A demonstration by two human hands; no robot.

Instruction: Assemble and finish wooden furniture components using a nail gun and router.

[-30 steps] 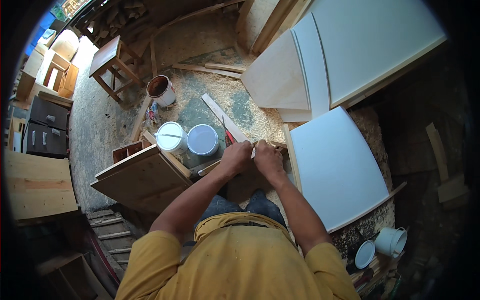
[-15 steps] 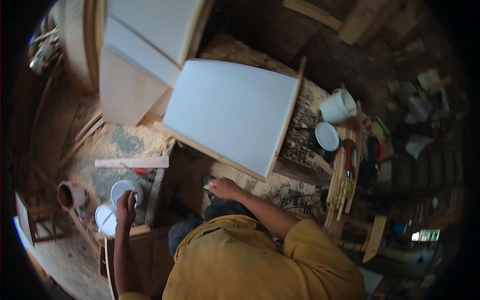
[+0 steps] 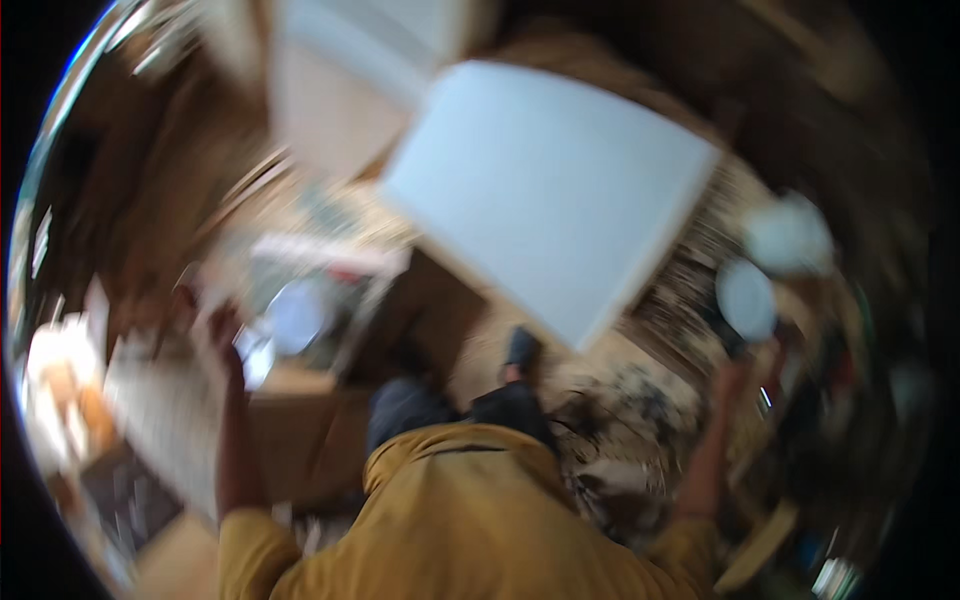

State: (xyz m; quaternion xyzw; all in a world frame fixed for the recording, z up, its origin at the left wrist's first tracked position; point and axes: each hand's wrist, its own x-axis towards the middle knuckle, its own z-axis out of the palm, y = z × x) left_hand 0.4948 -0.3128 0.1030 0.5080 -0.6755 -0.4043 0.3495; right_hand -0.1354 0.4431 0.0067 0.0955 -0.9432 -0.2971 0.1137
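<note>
My left hand is raised at the left, beside a white round tub and a pale lid on a low bench. Motion blur smears its fingers, so I cannot make out what they hold, if anything. Out to the right, my right hand reaches to just below a round white lid. Its fingers are blurred too, and whether it touches anything there is unclear. Ahead, a large white-faced panel with wooden edges lies tilted across the middle.
A white bucket stands at the right beyond the round lid. Sawdust covers the bench beside the panel. A pale board lies on the left bench. More white and bare-wood panels stand at the far left.
The view has swung, and the picture is blurred. My right hand has gone from in front of my body out to the right. My left hand has moved left from over the tub.
</note>
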